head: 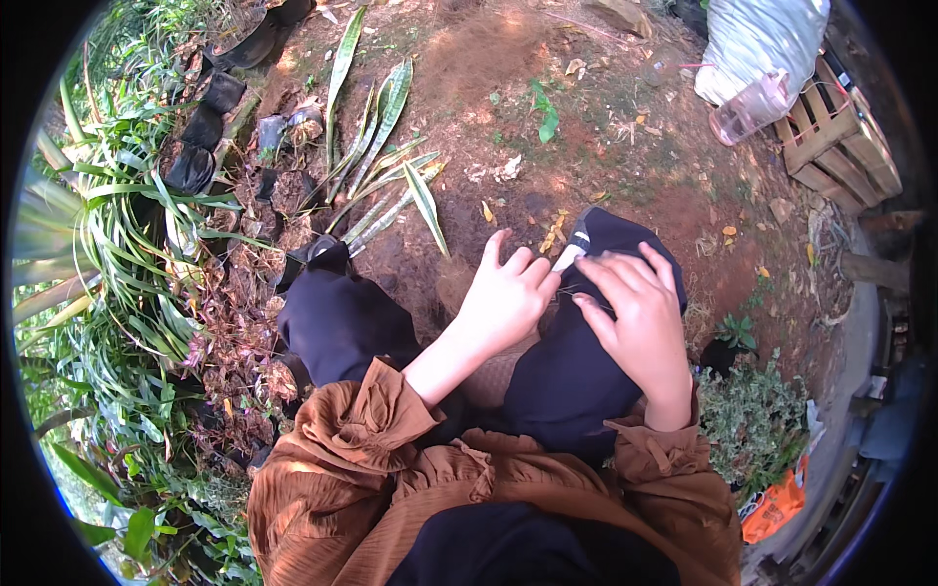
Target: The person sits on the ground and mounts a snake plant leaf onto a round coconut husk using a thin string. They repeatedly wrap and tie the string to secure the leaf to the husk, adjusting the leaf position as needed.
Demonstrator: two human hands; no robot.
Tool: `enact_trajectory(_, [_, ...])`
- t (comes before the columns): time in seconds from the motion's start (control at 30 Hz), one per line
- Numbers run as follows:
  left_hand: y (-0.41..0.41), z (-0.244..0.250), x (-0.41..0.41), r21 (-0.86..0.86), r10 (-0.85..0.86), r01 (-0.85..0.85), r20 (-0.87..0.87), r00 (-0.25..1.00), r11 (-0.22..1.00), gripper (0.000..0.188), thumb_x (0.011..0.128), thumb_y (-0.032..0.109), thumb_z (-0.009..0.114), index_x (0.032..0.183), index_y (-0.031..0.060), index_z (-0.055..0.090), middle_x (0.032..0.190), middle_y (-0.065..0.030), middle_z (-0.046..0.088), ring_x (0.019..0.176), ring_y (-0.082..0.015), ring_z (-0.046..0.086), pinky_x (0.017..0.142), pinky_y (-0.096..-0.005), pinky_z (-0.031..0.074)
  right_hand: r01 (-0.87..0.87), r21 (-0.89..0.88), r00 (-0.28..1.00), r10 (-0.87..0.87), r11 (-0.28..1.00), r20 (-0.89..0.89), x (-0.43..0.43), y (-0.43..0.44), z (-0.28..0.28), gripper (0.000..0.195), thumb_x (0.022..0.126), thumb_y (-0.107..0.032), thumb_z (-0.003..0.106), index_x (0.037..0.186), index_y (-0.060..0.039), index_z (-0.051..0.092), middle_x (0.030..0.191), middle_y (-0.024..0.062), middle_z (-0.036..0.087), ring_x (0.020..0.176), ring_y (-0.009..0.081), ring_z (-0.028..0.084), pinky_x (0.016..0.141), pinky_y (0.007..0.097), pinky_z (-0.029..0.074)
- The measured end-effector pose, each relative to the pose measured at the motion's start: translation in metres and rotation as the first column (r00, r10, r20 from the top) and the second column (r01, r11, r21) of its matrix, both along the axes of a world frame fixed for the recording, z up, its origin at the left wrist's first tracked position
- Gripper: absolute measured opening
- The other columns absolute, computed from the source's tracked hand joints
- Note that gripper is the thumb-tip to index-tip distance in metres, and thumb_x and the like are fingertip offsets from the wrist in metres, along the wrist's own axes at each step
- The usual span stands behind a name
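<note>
My left hand [509, 297] is held over the ground between my knees, its fingers curled and the index finger sticking out. My right hand [637, 315] hovers over my right trouser leg [579, 373], thumb and fingers apart and slightly blurred. Fine dark strands seem to show between the fingertips of both hands, but whether either grips them is unclear. A white-and-dark piece [571, 253], perhaps a shoe edge, appears just past the fingertips. Ahead on the soil lie long snake plant leaves [381, 132] and a loose patch of brown fibre [484, 55].
Black plant bags [201, 128] and dense strappy foliage [132, 212] line the left. At the upper right are a pale sack [758, 44], a pink clear bottle [751, 110] and a wooden crate [843, 146]. A grey-green shrub [751, 417] and an orange bag [777, 509] are at lower right.
</note>
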State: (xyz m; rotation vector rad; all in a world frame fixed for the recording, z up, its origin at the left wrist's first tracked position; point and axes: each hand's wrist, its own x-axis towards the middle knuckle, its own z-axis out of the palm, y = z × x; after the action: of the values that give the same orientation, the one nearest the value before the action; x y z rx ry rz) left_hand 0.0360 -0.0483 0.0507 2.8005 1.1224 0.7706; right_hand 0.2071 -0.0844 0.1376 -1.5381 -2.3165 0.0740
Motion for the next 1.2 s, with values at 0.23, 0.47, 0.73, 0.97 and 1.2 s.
enact_trajectory(0.23, [0.054,0.012,-0.035,0.158,0.162,-0.135,-0.173,0.971,0.978,0.007,0.072,0.01,0.058,0.079,0.0093,0.055,0.076,-0.0037,0.051,0.083,-0.0216,0.057,0.098,-0.0547,0.038,-0.11,-0.139,0.975,0.134,0.984,0.176,-0.025,0.044,-0.015,0.013,0.082,-0.015,0.065,0.089,-0.0051,0.059,0.076,0.0072,0.062,0.071,0.024,0.065,0.063,0.0348,0.054])
enact_trajectory(0.47, [0.087,-0.025,-0.062,-0.06,0.261,-0.294,-0.316,0.912,0.954,0.01,0.079,0.014,0.059,0.086,0.0099,0.065,0.082,-0.0043,0.063,0.088,-0.0234,0.064,0.095,-0.0572,0.04,-0.28,-0.134,0.917,0.306,0.951,0.256,-0.063,0.117,-0.07,0.026,0.082,-0.025,0.066,0.095,-0.0035,0.059,0.085,0.0089,0.062,0.085,0.0252,0.065,0.067,0.0359,0.055])
enact_trajectory(0.73, [0.079,-0.093,-0.086,-0.176,0.242,-0.376,-0.512,0.824,0.91,0.015,0.081,0.016,0.058,0.089,0.0109,0.069,0.087,-0.0038,0.065,0.091,-0.0226,0.065,0.095,-0.0545,0.042,-0.182,-0.691,0.915,-0.137,0.7,-0.379,-0.111,0.114,-0.224,0.025,0.09,-0.019,0.052,0.106,0.0,0.059,0.084,0.0254,0.065,0.085,0.0429,0.063,0.076,0.0494,0.049])
enact_trajectory(0.97, [0.065,-0.107,-0.133,-0.091,0.459,-0.631,-0.608,0.648,0.771,0.018,0.083,0.017,0.058,0.09,0.0089,0.072,0.087,-0.0068,0.067,0.091,-0.0235,0.064,0.097,-0.0531,0.036,-0.21,-0.576,0.769,-0.23,0.79,-0.596,-0.154,0.097,-0.241,0.024,0.087,-0.021,0.065,0.102,-0.0018,0.062,0.069,0.0179,0.061,0.062,0.0265,0.063,0.058,0.037,0.046])
enact_trajectory(1.2, [0.063,-0.09,-0.121,-0.074,0.442,-0.756,-0.773,0.456,0.65,0.013,0.082,0.016,0.062,0.089,0.0123,0.073,0.087,-0.005,0.069,0.09,-0.0222,0.065,0.094,-0.0481,0.036,-0.175,-0.613,0.8,-0.252,0.771,-0.545,-0.148,0.083,-0.244,0.022,0.084,-0.022,0.069,0.096,-0.003,0.067,0.074,0.0152,0.062,0.058,0.0183,0.059,0.055,0.032,0.044])
